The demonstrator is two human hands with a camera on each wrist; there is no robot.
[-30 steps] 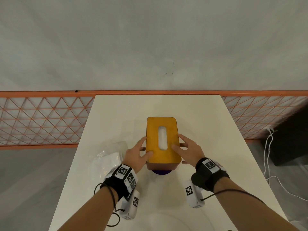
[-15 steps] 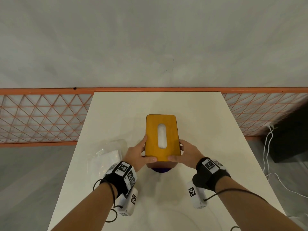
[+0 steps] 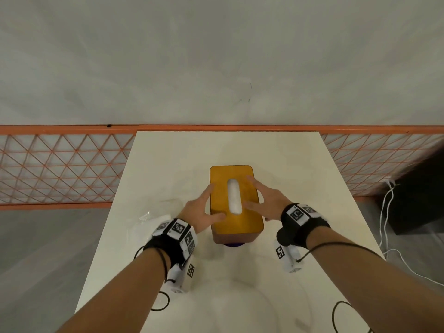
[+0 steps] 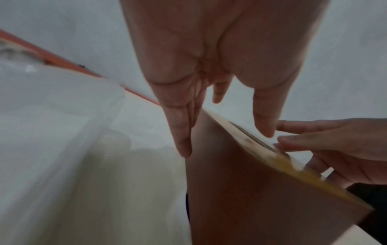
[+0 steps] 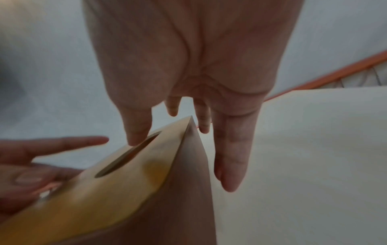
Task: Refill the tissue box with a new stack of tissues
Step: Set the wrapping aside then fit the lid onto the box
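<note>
Farthest out on my left, beyond my left wrist, I see a crumpled clear plastic wrapper (image 3: pixel 158 219) lying flat on the cream rectangular table (image 3: pixel 300 169). My left hand (image 3: pixel 200 212) comes next: fingers straight and spread, released, grasping nothing. Its thumb lies across the near left part of the lid, and the fingers run down along the box's left side; in the left wrist view I cannot tell whether they touch that side.

Between my two hands stands the orange-yellow rectangular tissue box with the wooden-looking lid (image 3: pixel 234 212), upright on the table, with white tissue (image 3: pixel 234 195) showing in the oval slot (image 5: pixel 127 157) in its top. A dark blue edge peeks out beneath its near end.

My right hand (image 3: pixel 266 200) sits over the box's right half, fingers extended and apart, also released. In the right wrist view the thumb tip meets the slot's rim, while the other fingers hang past the box's right side.
</note>
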